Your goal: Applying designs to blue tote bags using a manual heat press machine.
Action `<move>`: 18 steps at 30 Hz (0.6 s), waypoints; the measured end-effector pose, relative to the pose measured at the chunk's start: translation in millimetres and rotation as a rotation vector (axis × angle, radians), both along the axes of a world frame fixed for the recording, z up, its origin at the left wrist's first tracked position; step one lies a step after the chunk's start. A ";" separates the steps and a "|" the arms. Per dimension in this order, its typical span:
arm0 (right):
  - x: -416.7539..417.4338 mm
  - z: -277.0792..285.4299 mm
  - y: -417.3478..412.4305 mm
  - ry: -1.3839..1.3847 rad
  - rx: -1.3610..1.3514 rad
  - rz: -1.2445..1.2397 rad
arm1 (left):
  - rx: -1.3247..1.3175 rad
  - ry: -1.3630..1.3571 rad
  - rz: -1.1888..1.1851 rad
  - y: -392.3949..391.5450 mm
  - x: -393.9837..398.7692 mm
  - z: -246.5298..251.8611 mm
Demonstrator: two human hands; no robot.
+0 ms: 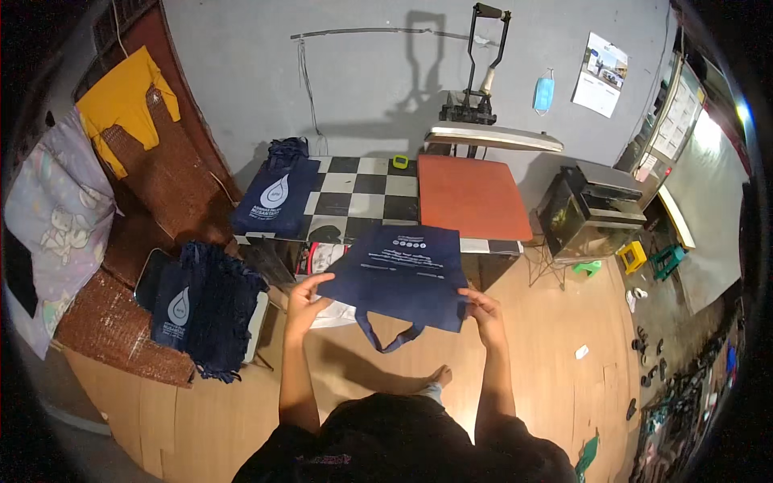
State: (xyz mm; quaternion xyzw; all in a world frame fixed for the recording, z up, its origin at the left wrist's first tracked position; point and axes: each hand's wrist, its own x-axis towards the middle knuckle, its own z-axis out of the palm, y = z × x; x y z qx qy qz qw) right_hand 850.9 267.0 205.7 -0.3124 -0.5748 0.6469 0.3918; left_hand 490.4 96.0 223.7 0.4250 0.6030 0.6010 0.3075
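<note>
A navy fabric tote bag (398,284) is stretched between my two hands in front of the checkered table, its printed writing upside down to me and one handle loop hanging toward my body. My left hand (307,303) pinches the bag's left edge. At the right edge, my right hand (485,314) grips it between thumb and fingers. Beyond the bag is a heat press (474,111); its upper plate (495,137) is raised above an orange-red lower pad (471,196). A stack of navy printed bags (275,199) lies on the table's left end.
The black-and-white checkered table (372,184) carries a small lime-green timer (400,162). More navy bags (211,314) are piled on a seat at left, beside brown furniture (121,326). A glass tank (592,211) stands right of the table. Small stools (632,258) are farther right.
</note>
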 end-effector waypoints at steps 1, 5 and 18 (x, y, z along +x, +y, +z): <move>-8.3 10.9 -8.7 0.041 -0.002 0.022 | 0.088 0.079 0.065 -4.4 -2.8 6.7; -24.5 29.4 -23.6 0.050 0.139 0.037 | 0.337 0.537 0.316 -4.6 -15.0 21.3; -33.3 47.2 -10.2 -0.216 0.253 -0.140 | 0.057 -0.218 0.018 36.9 -14.3 14.7</move>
